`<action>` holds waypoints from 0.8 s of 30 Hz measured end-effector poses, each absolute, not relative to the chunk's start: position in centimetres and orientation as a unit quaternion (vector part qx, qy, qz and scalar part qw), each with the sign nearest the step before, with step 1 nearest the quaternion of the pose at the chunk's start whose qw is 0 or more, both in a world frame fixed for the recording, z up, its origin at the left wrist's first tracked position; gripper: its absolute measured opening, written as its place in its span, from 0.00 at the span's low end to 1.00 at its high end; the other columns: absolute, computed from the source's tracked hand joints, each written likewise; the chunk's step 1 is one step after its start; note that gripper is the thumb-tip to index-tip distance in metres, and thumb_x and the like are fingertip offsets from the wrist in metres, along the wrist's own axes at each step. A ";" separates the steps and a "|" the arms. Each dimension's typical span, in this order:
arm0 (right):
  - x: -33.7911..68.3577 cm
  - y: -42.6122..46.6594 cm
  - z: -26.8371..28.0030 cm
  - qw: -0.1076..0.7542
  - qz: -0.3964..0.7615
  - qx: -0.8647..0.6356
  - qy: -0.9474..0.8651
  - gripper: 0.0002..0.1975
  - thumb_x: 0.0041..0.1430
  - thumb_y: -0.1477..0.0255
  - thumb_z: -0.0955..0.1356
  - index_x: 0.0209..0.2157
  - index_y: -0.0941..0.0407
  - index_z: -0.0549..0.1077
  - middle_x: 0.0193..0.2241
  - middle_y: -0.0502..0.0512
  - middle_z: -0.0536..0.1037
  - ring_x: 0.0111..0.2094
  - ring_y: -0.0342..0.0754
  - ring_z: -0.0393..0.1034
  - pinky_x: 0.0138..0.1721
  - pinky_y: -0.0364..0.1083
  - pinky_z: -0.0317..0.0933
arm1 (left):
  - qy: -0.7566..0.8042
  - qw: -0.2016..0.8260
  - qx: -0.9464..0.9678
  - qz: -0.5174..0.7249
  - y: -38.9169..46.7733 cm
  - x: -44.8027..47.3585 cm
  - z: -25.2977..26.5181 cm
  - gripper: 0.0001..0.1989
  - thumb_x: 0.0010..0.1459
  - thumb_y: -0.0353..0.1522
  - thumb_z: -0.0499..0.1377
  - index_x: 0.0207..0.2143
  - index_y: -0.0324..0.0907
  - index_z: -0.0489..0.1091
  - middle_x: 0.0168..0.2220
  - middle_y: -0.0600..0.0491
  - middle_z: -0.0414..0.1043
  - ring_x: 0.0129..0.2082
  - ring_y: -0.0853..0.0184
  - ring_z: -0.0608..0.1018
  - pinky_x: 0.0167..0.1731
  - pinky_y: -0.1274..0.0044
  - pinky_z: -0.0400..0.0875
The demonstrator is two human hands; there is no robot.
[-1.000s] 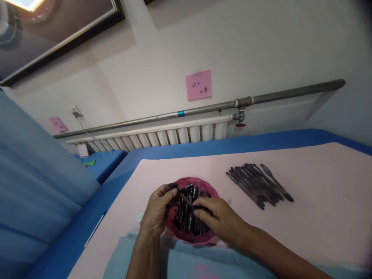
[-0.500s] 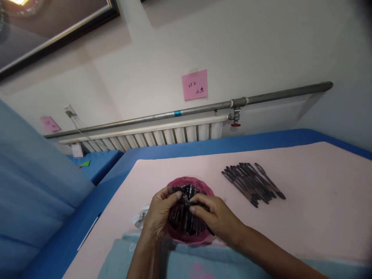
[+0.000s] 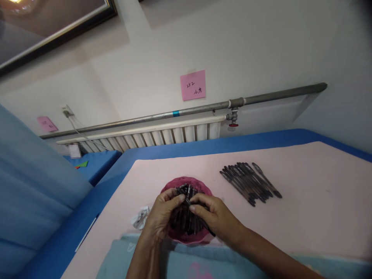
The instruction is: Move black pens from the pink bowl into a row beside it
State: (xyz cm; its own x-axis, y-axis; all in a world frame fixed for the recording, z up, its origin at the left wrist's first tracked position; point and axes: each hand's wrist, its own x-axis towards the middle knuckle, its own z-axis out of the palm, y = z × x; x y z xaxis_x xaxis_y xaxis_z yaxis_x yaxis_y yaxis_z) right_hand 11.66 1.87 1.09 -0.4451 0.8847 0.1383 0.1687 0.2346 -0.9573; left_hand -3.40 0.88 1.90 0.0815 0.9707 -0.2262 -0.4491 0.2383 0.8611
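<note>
Above a dark pink bowl (image 3: pixel 186 180), both my hands meet at one dark pen (image 3: pixel 209 229). My right hand (image 3: pixel 219 217) is closed round its barrel, and the dark tail sticks out below the palm. Thumb and fingers of my left hand (image 3: pixel 161 213) pinch a small dark piece at the pen's other end; whether it is a cap or part of the barrel, I cannot tell. Loose dark pen parts (image 3: pixel 183 221) fill the bowl, partly hidden by my fingers. Right of the bowl lies a row of several black pens (image 3: pixel 247 182), side by side at a slant.
Pale pink sheeting (image 3: pixel 305 186) covers the blue table (image 3: pixel 279 135). Crumpled white paper (image 3: pixel 140 217) lies left of the bowl, and a thin white stick (image 3: pixel 86 234) near the left edge. Blue-green cloth (image 3: pixel 180 263) is along the front. A radiator (image 3: pixel 174 136) stands behind.
My left thumb has moved a little toward my right fingertips, covering more of the pen's end. The whole scene has shifted slightly left with the camera. The row of pens lies as before.
</note>
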 end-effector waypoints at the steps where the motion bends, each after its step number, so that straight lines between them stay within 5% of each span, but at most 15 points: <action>1: 11.6 1.9 1.1 0.368 0.486 -0.379 -0.696 0.06 0.52 0.72 0.62 0.27 0.56 0.70 0.20 0.48 0.69 0.23 0.42 0.63 0.25 0.42 0.58 | 0.421 0.664 0.313 0.533 0.9 -3.3 1.9 0.10 0.38 0.30 0.66 0.27 0.37 0.71 0.23 0.54 0.74 0.23 0.72 0.74 0.28 0.80 0.66; 6: 11.6 2.7 1.4 0.386 0.425 -0.378 -0.726 0.06 0.53 0.72 0.62 0.28 0.56 0.70 0.24 0.49 0.73 0.26 0.43 0.65 0.29 0.42 0.60 | 0.462 0.606 0.387 0.519 0.8 -3.7 2.1 0.12 0.43 0.35 0.62 0.31 0.37 0.71 0.27 0.52 0.73 0.26 0.70 0.73 0.31 0.78 0.65; 11: 12.2 3.7 0.8 0.405 0.369 -0.408 -0.730 0.08 0.54 0.70 0.61 0.29 0.56 0.71 0.25 0.49 0.74 0.27 0.44 0.67 0.30 0.43 0.61 | 0.620 0.324 0.532 0.477 1.1 -6.0 2.2 0.09 0.48 0.35 0.57 0.32 0.41 0.71 0.30 0.52 0.72 0.32 0.67 0.71 0.35 0.77 0.63; 16: 12.3 3.9 0.0 0.410 0.361 -0.421 -0.724 0.08 0.54 0.69 0.62 0.29 0.57 0.71 0.25 0.49 0.74 0.27 0.43 0.67 0.30 0.42 0.61 | 0.712 0.058 0.677 0.176 1.2 -6.4 2.0 0.11 0.48 0.25 0.50 0.30 0.41 0.71 0.33 0.47 0.71 0.37 0.61 0.69 0.37 0.71 0.58; 24: 12.1 3.9 -0.2 0.396 0.356 -0.418 -0.736 0.08 0.53 0.70 0.62 0.30 0.57 0.71 0.24 0.49 0.74 0.26 0.43 0.67 0.29 0.42 0.60 | 0.704 -0.007 0.710 0.020 1.3 -4.8 1.1 0.13 0.51 0.27 0.48 0.30 0.43 0.73 0.35 0.45 0.72 0.39 0.57 0.67 0.39 0.65 0.50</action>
